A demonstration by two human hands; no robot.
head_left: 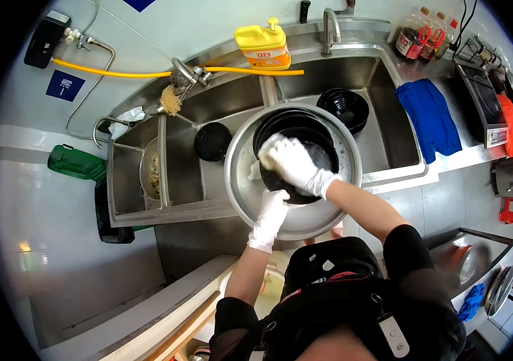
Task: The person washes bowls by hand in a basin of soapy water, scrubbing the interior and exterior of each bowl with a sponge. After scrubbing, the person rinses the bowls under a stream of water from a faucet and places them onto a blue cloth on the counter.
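Both my hands wear white gloves. My left hand grips the near-left rim of a black bowl, inside a wide silver metal basin. My right hand is closed around a pale scrubbing sponge, pressed to the inside of that bowl. More black bowls are stacked behind it in the same basin. White suds show on the basin floor at the left. The basin sits over the front edge of the sinks, with the near part of the bowl hidden by my hands.
Black bowls stand in the right sink, and another black bowl lies in the middle one. A strainer with scraps is in the left sink. Behind stand a yellow jug and faucet. A blue cloth drapes the right counter.
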